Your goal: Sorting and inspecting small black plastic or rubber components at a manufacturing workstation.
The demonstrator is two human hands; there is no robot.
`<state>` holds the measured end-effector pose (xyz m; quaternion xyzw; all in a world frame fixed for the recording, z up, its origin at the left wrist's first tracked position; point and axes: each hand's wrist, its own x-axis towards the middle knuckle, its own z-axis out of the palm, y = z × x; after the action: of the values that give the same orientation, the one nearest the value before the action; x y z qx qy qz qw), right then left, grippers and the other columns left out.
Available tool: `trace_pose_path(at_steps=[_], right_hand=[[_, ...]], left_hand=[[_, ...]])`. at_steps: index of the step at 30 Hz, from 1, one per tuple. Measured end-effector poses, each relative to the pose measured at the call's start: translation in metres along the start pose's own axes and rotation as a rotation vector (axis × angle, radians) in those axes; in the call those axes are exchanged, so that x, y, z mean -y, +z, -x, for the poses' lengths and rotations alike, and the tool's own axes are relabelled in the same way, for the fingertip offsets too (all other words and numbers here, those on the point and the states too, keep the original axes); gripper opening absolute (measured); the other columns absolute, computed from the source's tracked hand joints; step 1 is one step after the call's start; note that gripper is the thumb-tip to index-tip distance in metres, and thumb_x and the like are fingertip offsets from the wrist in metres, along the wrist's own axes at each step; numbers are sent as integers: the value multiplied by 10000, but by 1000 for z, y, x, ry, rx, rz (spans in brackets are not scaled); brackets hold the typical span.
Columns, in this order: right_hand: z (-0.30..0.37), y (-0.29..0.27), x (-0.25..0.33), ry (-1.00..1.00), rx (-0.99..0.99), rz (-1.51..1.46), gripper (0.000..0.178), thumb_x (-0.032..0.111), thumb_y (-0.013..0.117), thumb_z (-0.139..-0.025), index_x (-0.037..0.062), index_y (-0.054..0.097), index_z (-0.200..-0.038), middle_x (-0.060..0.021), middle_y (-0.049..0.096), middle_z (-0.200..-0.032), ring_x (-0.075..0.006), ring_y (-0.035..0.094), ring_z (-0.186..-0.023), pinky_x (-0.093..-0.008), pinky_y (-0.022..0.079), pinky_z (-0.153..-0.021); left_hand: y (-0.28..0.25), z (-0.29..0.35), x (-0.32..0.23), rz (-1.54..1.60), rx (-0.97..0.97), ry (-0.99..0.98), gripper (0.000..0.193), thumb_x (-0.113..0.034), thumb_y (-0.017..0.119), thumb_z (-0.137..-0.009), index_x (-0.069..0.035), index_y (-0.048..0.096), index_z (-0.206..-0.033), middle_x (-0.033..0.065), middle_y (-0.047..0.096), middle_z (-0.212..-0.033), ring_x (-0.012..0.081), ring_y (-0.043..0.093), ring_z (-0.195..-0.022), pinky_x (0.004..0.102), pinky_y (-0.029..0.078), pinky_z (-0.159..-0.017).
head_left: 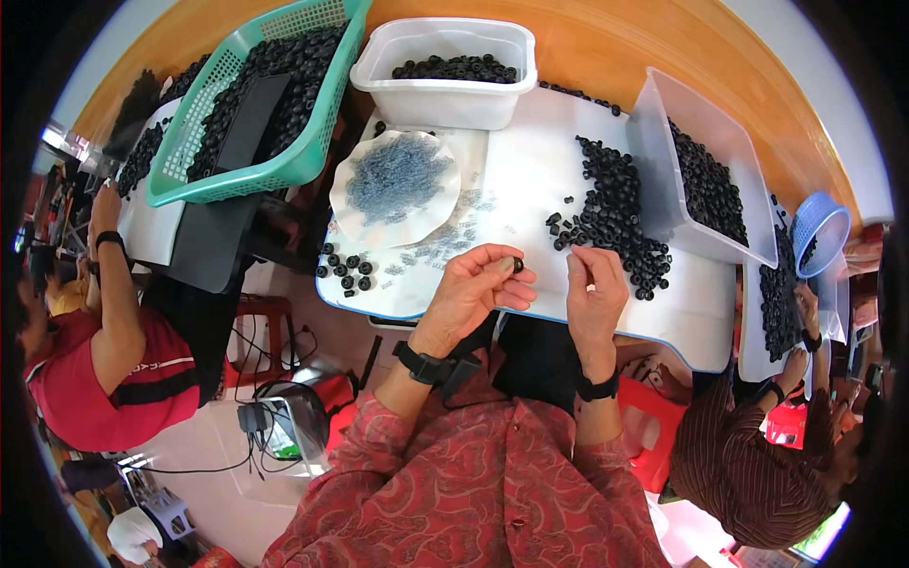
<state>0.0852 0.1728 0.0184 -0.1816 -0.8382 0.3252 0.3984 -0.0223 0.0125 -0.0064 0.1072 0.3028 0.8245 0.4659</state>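
My left hand (471,291) pinches a small black ring-like part (517,266) between thumb and fingers, above the front edge of the white table. Just to its right, apart from it, my right hand (597,289) is closed with thumb and fingertips together; whatever it may hold is too small to make out. Behind my right hand spreads a pile of black parts (615,204). A white wavy-rimmed plate (346,210) at the left carries a heap of tiny clear bluish pieces (398,175). Several black parts (352,262) lie in a loose group near the front left corner.
At the back stand a white tub (445,101) and a clear bin (663,204) of black parts. A green basket (284,175) full of them is left. A blue basket (820,227) is far right. Co-workers sit on both sides, one in a red shirt (123,379), one in dark stripes (748,464).
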Motion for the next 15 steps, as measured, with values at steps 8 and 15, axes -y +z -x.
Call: trace_pose_path(at_steps=[8, 15], right_hand=[[-1, 25, 15, -3, 124, -77, 125, -54, 674, -879, -2, 683, -992, -109, 616, -884, -211, 605, -686, -310, 481, -589], [-7, 55, 11, -11, 199, 82, 119, 20, 670, -890, 16, 687, -1007, -137, 601, -909, -319, 632, -753, -396, 505, -652]], left_hand=[[-9, 10, -1, 27, 10, 20, 239, -127, 540, -1048, 38, 584, -1215, 214, 712, -1052, 256, 747, -847, 326, 635, -720], [-15, 20, -5, 31, -45, 85, 206, -92, 580, -1024, 46, 591, -1177, 189, 713, -1023, 242, 740, -846, 309, 626, -722]])
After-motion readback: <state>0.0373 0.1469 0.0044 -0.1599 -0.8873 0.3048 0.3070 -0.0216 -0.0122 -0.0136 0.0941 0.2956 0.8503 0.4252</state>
